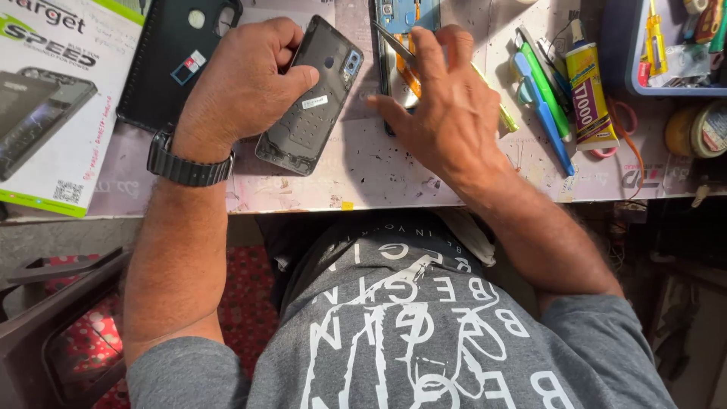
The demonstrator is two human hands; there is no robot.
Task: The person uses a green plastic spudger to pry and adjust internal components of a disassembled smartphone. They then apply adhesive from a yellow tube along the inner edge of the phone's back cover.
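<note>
While left hand grip clamps a phone back cover, right hand grip pinches tweezers.

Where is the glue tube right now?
In the head view, the glue tube lies on the worktable at the upper right, just right of the green and blue tools and beyond the right hand.

The back cover lies left of the opened phone, glue tube far right.
</note>
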